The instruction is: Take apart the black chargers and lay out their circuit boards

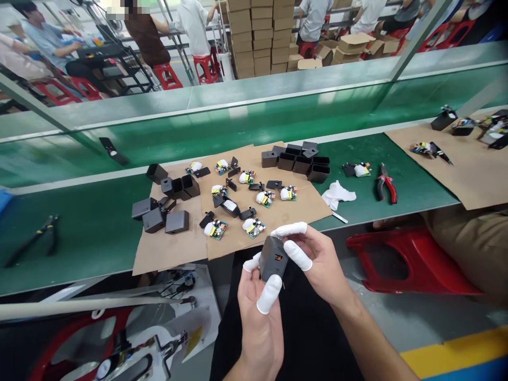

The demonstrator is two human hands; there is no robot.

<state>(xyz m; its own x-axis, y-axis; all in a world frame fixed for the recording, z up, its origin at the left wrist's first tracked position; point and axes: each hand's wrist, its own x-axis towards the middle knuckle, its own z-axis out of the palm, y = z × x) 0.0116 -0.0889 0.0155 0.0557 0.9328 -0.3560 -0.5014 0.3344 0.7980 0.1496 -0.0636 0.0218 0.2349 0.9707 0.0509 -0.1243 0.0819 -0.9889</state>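
Note:
A black plastic power adapter case [269, 259] is held above my lap, with a small opening in its near face showing orange inside. My left hand [260, 312] grips it from below and the left, its thumb on the near face. My right hand [319, 259] is closed round its upper right edge, fingertips touching it. White finger cots cover the fingertips in sight on both hands. Beyond them on the cardboard sheet [190, 241] lie several circuit boards [254, 227] with yellow and white parts. Black empty cases [304, 164] stand in groups at the back right and on the left.
Red-handled pliers [384, 185], a crumpled white cloth [338, 194] and another board [362, 169] lie on the green bench to the right. Dark pliers [35, 238] lie far left. A red stool [420, 259] and a seated person are at right; a metal machine [159, 338] is below left.

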